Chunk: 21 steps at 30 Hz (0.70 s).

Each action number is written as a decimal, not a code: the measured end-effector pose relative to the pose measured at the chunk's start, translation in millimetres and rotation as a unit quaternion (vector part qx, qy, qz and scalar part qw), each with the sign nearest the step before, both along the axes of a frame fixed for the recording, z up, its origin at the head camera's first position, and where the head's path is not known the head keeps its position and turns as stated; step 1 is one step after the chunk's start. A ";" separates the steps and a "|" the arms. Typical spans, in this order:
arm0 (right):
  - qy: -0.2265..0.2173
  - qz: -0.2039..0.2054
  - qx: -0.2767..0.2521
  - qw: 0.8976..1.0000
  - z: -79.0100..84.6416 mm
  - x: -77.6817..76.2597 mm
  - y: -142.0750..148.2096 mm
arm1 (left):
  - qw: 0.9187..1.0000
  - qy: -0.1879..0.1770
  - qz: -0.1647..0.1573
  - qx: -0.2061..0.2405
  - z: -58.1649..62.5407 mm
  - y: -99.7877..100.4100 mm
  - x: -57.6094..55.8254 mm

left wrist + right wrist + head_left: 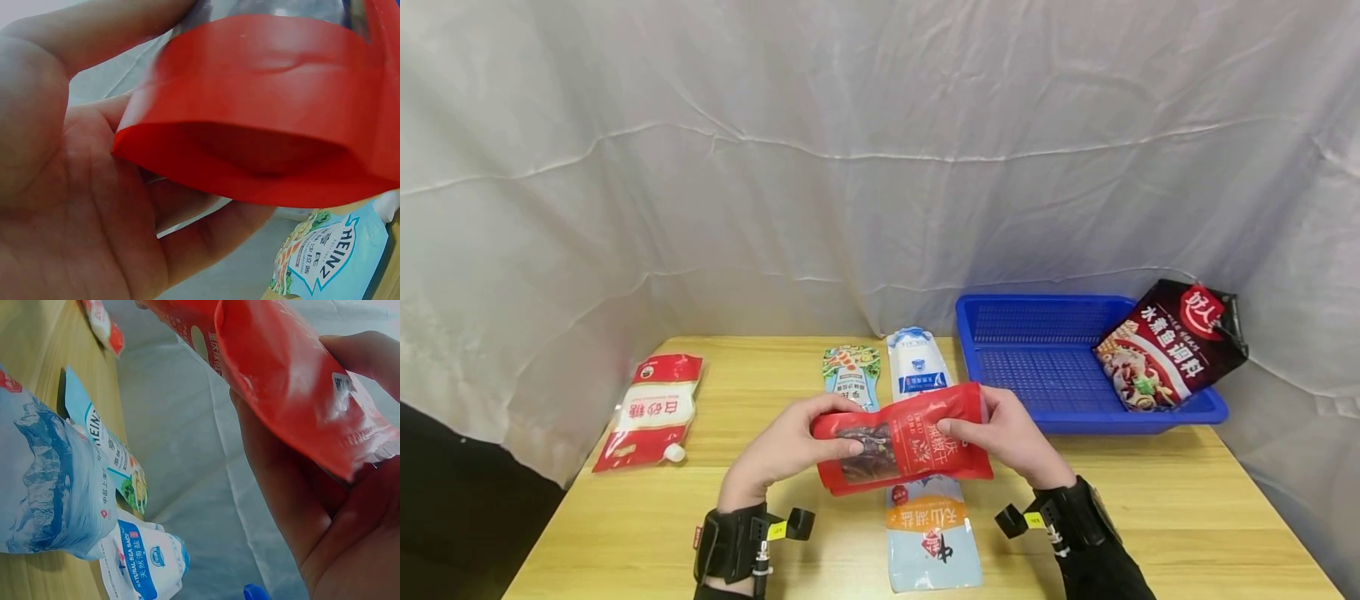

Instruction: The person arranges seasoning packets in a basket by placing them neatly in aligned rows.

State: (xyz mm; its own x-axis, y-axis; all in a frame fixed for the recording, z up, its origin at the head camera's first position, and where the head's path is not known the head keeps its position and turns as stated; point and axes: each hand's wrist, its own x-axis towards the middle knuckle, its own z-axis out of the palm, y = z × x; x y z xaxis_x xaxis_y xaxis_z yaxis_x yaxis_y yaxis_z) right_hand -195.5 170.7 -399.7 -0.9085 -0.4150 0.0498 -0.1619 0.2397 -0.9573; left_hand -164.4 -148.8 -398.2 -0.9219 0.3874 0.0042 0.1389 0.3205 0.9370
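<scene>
Both hands hold a red bag of dried chilies [910, 437] above the table, its clear window showing dark contents. My left hand [790, 446] grips one end, thumb on the front face and fingers behind. At the other end, my right hand [1011, 429] pinches the bag the same way. In the left wrist view the bag's red bottom fold [262, 156] faces the palm. Under the bag lie a blue-and-orange salt bag [934, 542], a white sea salt bag [917, 358] and a Heinz salad dressing pouch [852, 371], each partly covered in the head view.
A blue plastic basket [1000, 304] stands at the back right. Inside it, a dark fish seasoning bag [1172, 350] leans over the right rim. On the table's left lies a red-and-white sugar pouch [651, 408] with a white cap. Grey cloth [880, 208] hangs behind the table.
</scene>
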 end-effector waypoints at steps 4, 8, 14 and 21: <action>0.002 -0.001 0.004 1.000 -0.2 -0.3 -0.8 | 1.000 -0.001 0.001 -0.001 -0.7 0.7 0.6; 0.006 -0.002 0.008 1.000 0.1 -0.3 -1.4 | 1.000 0.003 0.011 0.005 -1.4 0.5 0.9; 0.010 -0.010 -0.019 1.000 0.9 1.0 -1.1 | 0.999 0.015 0.023 0.019 -1.6 0.0 0.7; 0.014 -0.030 -0.111 0.993 1.9 3.0 -0.4 | 0.998 0.017 0.041 0.038 -0.7 0.6 -0.3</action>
State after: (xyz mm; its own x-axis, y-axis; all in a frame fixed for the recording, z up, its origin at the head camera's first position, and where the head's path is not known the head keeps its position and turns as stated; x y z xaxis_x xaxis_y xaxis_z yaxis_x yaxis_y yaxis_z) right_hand -192.5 170.3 -397.8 -0.9284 -0.3357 0.1593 -0.1804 0.0322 -0.9831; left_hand -164.6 -148.2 -398.9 -0.9496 0.3074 0.0622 0.1466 0.2598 0.9545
